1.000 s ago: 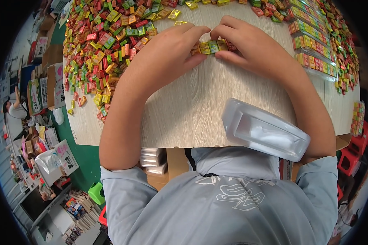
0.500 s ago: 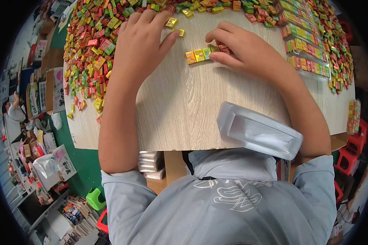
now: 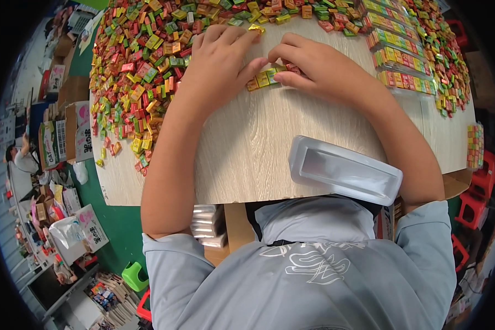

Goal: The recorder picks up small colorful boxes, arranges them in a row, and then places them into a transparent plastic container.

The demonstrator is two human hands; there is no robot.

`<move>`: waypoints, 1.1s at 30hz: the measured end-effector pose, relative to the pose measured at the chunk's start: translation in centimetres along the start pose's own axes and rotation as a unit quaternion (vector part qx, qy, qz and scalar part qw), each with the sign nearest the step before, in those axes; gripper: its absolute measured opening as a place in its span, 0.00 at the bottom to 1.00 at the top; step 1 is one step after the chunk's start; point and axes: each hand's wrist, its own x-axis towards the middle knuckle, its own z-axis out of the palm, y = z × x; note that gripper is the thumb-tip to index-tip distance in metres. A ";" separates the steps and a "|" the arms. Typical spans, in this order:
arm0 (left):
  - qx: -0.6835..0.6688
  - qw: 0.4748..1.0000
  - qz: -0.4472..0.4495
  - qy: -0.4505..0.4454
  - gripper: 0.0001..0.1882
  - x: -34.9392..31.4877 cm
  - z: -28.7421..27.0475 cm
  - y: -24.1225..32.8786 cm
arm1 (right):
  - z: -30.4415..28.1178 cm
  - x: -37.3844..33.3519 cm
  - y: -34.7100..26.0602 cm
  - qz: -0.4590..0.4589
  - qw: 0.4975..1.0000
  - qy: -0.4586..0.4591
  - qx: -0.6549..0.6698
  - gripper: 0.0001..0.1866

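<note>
Free tabletop (image 3: 242, 148) between packet row (image 3: 263, 79) and tray (image 3: 344, 170); forearms (image 3: 169, 159) as obstacles.

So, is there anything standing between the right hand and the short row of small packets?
Nothing visible does: the right hand is at the row of small packets, partly covering its right end. The plastic tray lies apart from both.

Green floor (image 3: 118, 223), pale wood-grain table (image 3: 247, 159), red stools (image 3: 469, 212) at right, green stool (image 3: 133, 276)
</note>
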 end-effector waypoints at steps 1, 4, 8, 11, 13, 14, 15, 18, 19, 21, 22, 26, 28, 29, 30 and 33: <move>0.000 1.000 0.002 -0.001 0.23 0.0 -0.1 0.2 | -0.1 0.0 0.1 0.001 1.000 0.002 0.000 0.15; 0.001 1.000 0.022 -0.003 0.23 0.2 -0.2 0.7 | -0.2 -0.1 0.5 0.007 1.000 -0.004 0.013 0.15; -0.004 1.000 0.018 -0.010 0.21 0.1 -0.4 0.6 | -0.1 -0.1 0.7 0.018 0.999 0.008 0.033 0.14; 0.014 1.000 0.019 -0.008 0.20 -0.3 -0.8 0.3 | -0.2 0.2 0.7 0.031 0.999 0.019 0.030 0.14; 0.024 1.000 0.020 -0.001 0.20 -0.7 -1.2 0.1 | -0.1 0.4 0.7 0.038 0.999 0.021 0.017 0.14; 0.023 0.999 0.013 -0.017 0.18 -0.6 -1.6 0.1 | 0.1 0.4 0.9 0.048 0.998 0.037 0.004 0.15; 0.022 0.999 0.006 -0.032 0.17 -0.6 -1.9 0.1 | 0.2 0.5 1.2 0.058 0.997 0.053 -0.009 0.17; 0.038 0.999 0.011 -0.001 0.14 -0.8 -2.3 0.1 | 1.4 1.2 1.7 0.049 0.988 0.131 -0.060 0.22; 0.038 0.999 0.009 0.000 0.14 -0.9 -2.6 0.0 | 1.5 1.4 1.8 0.046 0.989 0.129 -0.060 0.22; 0.053 0.998 0.014 -0.002 0.12 -1.2 -3.1 -0.2 | 1.3 2.0 1.3 0.098 0.986 0.081 -0.104 0.25; 0.052 0.999 0.012 -0.001 0.12 -1.3 -3.3 -0.3 | 1.2 2.3 0.9 0.097 0.987 0.079 -0.104 0.25; 0.025 0.998 0.010 -0.061 0.09 -1.2 -4.0 -0.8 | 1.4 2.8 0.9 0.131 0.977 0.046 -0.163 0.23; 0.019 0.997 0.019 -0.079 0.09 -1.1 -4.4 -0.9 | 1.4 2.4 1.4 0.117 0.976 0.075 -0.171 0.22; 0.004 0.995 0.008 -0.095 0.08 -1.2 -4.6 -0.9 | 1.0 2.3 1.4 0.120 0.978 0.080 -0.154 0.19; -0.011 0.994 -0.003 -0.111 0.08 -1.3 -4.6 -0.9 | 0.5 2.2 1.4 0.123 0.979 0.084 -0.137 0.18; -0.073 0.990 0.004 -0.118 0.07 -1.5 -4.7 -1.2 | -1.6 0.8 -0.4 0.172 0.967 0.042 -0.183 0.14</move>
